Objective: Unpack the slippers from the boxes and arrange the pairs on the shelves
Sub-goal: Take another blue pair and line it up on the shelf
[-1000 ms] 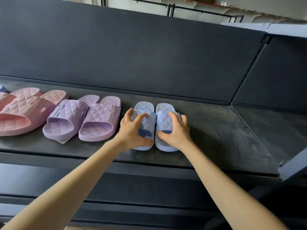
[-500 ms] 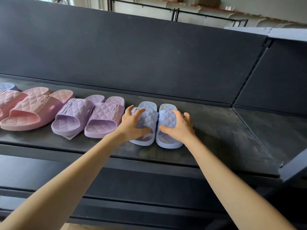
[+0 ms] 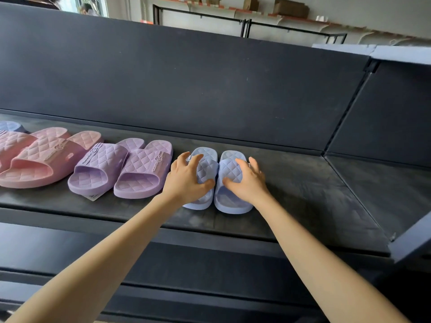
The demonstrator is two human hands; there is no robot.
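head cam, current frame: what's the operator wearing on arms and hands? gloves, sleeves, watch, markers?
Nothing worn that shows. The left hand and right hand are bare, no gloves. The left forearm and right forearm are bare down to the frame's bottom edge: no sleeves, watch, bands or markers in view.

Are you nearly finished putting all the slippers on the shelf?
Partly. The pink pair and purple pair already sit on the shelf. The left hand and right hand each grip one slipper of the blue pair, next in the row. There is bare shelf to its right; no boxes show, so how many pairs are left is unclear.
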